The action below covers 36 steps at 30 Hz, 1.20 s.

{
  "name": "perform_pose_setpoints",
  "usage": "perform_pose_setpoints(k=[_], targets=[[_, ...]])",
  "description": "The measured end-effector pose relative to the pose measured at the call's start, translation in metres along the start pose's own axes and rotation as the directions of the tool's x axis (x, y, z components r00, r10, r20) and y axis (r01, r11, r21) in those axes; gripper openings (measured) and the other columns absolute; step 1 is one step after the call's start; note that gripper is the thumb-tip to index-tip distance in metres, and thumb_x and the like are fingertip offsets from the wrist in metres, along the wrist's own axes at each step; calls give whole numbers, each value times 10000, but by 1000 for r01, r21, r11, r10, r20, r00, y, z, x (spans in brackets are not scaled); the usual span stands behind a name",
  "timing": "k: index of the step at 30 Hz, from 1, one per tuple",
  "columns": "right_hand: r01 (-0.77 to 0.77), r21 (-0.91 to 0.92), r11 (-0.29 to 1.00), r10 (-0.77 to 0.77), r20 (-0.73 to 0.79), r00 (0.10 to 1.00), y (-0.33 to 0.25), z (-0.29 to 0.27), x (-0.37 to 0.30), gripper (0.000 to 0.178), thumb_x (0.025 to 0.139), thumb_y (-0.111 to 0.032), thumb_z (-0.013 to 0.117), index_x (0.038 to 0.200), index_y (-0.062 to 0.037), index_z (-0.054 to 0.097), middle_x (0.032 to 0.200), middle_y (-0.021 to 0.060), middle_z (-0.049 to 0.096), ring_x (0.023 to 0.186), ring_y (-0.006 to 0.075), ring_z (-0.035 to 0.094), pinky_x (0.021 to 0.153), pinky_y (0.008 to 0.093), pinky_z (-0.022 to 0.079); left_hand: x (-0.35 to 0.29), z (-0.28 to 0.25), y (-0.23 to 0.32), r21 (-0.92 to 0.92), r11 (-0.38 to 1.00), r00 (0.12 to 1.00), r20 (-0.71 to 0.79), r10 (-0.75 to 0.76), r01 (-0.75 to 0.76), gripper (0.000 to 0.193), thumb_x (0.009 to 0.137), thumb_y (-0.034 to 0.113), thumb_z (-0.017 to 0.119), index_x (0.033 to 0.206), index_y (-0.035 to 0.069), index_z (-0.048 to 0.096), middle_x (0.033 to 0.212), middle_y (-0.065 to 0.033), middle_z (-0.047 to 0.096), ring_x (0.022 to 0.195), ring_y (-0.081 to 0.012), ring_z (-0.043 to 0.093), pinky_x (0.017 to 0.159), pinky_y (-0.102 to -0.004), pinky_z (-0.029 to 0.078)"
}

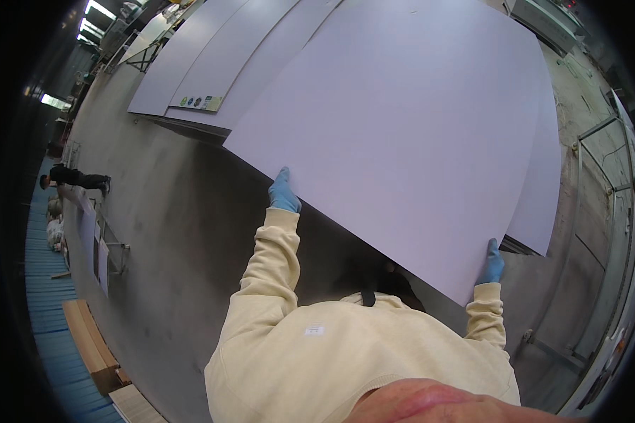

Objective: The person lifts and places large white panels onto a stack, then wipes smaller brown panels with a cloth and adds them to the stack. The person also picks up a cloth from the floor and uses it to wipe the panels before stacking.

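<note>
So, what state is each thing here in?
Top white panel: skewed over the lower panel
Lower panel: partly covered
Left fingers: gripping the near edge
Right fingers: gripping the right edge
Sleeves: wrinkled
Ceiling lights: lit
Far person: standing

Smooth sheet point(402, 127) with a faint sheen, rubbery-looking gloves point(285, 194), matt cloth sweatshirt point(402, 345), dull concrete-like floor point(148, 233).

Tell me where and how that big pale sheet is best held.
Probably by the near edge of the sheet, from the person's side, two holds spread wide: it is broad and thin, and juts past the stack there. The left hand is on that edge; the right hand, on the side edge by the near corner.
</note>
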State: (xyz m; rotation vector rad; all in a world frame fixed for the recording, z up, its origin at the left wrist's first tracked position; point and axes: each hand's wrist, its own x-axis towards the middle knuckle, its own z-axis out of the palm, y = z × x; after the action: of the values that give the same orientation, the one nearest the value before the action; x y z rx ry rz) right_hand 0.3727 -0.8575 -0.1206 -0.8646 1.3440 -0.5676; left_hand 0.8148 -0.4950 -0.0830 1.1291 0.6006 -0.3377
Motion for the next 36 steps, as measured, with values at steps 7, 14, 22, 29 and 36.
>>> perform_pose_setpoints(k=[7, 14, 22, 29, 36], targets=[[13, 121, 993, -18, 45, 999, -10, 30, -46, 391, 1015, -387, 677, 1071, -1, 718, 908, 54, 706, 723, 173, 652, 656, 325, 558, 4, -28, 55, 109, 990, 986, 145, 77, -93, 201, 975, 199, 740, 1009, 9, 683, 891, -24, 635, 817, -161, 596, 796, -329, 539], [97, 112, 989, -107, 88, 990, 11, 106, -166, 456, 1054, -407, 614, 1178, 24, 693, 1030, 101, 731, 842, 205, 703, 766, 338, 599, 61, -62, 159, 33, 966, 900, 374, 224, -255, 191, 948, 151, 751, 1007, -19, 689, 940, -69, 680, 874, -190, 639, 813, -353, 556], [-114, 262, 958, 65, 190, 980, 144, 328, -301, 438, 1025, -392, 663, 1238, -10, 654, 1106, 121, 715, 968, 281, 682, 906, 461, 573, 264, -94, 321, 132, 962, 946, 252, 202, -241, 385, 917, 157, 782, 1247, -7, 671, 1196, -128, 709, 1066, -304, 675, 989, -411, 546], [-369, -270, 889, 456, 472, 754, 223, 463, -344, 378, 993, -361, 708, 1063, 5, 645, 852, 119, 690, 716, 265, 664, 674, 423, 551, 329, -212, 289, 477, 850, 974, 79, 210, -222, 438, 937, 308, 778, 1176, -50, 697, 1093, -147, 723, 896, -255, 685, 813, -419, 596], [541, -557, 630, 516, 821, 245, 171, 498, -301, 532, 972, -416, 680, 1266, 26, 684, 1238, 186, 741, 1065, 311, 738, 963, 421, 565, 263, -289, 250, 727, 652, 932, -48, 360, -215, 467, 1037, 406, 642, 1082, -54, 707, 923, -103, 741, 804, -236, 674, 764, -402, 578]])
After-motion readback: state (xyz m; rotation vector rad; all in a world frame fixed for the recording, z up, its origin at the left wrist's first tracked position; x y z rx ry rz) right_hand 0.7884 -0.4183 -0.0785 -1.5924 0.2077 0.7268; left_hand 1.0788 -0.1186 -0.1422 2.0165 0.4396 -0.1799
